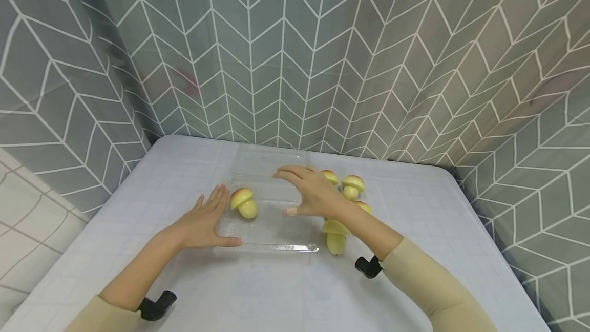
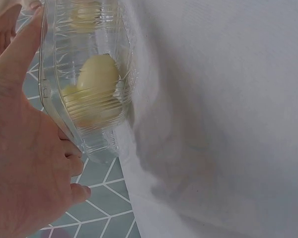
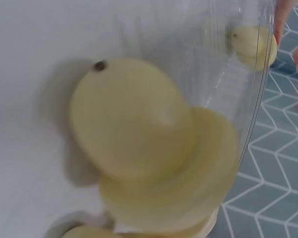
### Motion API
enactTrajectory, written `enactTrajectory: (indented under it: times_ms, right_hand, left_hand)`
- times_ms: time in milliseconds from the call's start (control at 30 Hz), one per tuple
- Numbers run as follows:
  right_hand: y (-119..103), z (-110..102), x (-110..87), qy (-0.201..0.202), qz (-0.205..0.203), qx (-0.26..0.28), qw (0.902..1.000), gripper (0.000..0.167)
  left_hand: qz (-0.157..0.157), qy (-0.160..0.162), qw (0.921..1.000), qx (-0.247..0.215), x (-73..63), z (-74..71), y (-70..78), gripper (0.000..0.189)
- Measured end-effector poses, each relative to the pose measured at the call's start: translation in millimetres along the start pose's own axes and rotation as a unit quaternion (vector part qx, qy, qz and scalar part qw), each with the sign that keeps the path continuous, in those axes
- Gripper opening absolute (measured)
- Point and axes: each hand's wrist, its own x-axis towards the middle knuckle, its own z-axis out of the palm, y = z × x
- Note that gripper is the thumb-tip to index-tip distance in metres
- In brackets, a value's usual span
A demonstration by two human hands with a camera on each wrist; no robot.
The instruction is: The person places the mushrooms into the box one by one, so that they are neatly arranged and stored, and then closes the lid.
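Observation:
A clear plastic box (image 1: 276,224) lies on the table with its clear lid (image 1: 269,160) folded back behind it. One toy mushroom (image 1: 244,203), yellow with a reddish cap, lies in the left part of the box. My left hand (image 1: 205,222) rests along the box's left side, fingers straight, thumb at the front corner; the left wrist view shows the thumb against the rim. Over the box's right part hovers my right hand (image 1: 313,191), fingers spread and slightly bent, holding nothing. Right of the box, partly behind that forearm, lie several more toy mushrooms (image 1: 353,186).
The table (image 1: 392,291) has a white cloth. Grey curtains (image 1: 295,55) with white chevron lines hang behind it and at both sides. In the right wrist view a pale yellow mushroom (image 3: 134,119) lies close beside the box wall. Black wrist mounts (image 1: 158,305) stick out below both forearms.

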Motion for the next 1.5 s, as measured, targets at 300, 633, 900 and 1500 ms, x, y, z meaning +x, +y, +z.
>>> enactTrajectory:
  times_ms: [300, 633, 900, 1500]
  right_hand:
    - [8, -9, -25.7, 0.044, 0.033, 0.004, 0.9985, 0.091]
    - [15, -15, -48.1, 0.074, 0.053, -0.008, 0.9959, 0.094]
    - [20, -20, -64.7, 0.083, 0.066, -0.008, 0.9943, 0.09]
    - [29, -24, -88.5, 0.127, 0.054, -0.027, 0.9901, 0.089]
  left_hand:
    - [0.006, 0.011, 0.9999, 0.0, 1.7, 4.8, -2.6, 0.131]
    - [0.001, -0.001, 1.0, 0.0, -1.4, -2.3, 1.4, 0.129]
    - [0.003, -0.002, 1.0, -0.004, -1.4, -3.7, 2.4, 0.129]
    - [0.002, -0.003, 1.0, 0.003, -0.1, -2.1, 1.1, 0.129]
